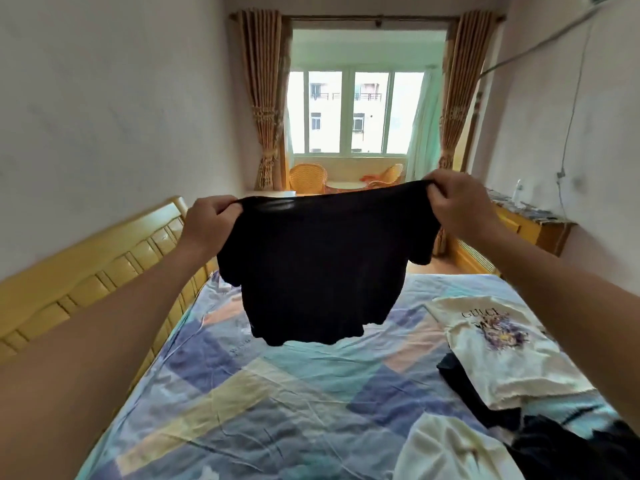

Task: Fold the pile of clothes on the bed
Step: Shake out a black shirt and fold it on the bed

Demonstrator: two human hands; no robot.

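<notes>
hands: left hand (211, 220) and right hand (457, 202) pinched the black t-shirt (318, 271) by its shoulders.
shirt: hung level, hem just above the bed (277, 393) middle.

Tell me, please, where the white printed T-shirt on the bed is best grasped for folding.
Probably at its two shoulder corners, fingers coming from above: the white printed T-shirt lies flat, print up, on the bed, so pinching both corners would lift it hanging open.

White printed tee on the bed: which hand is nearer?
Right. The right hand holds the black shirt above the white printed tee; the left hand is far across.
</notes>
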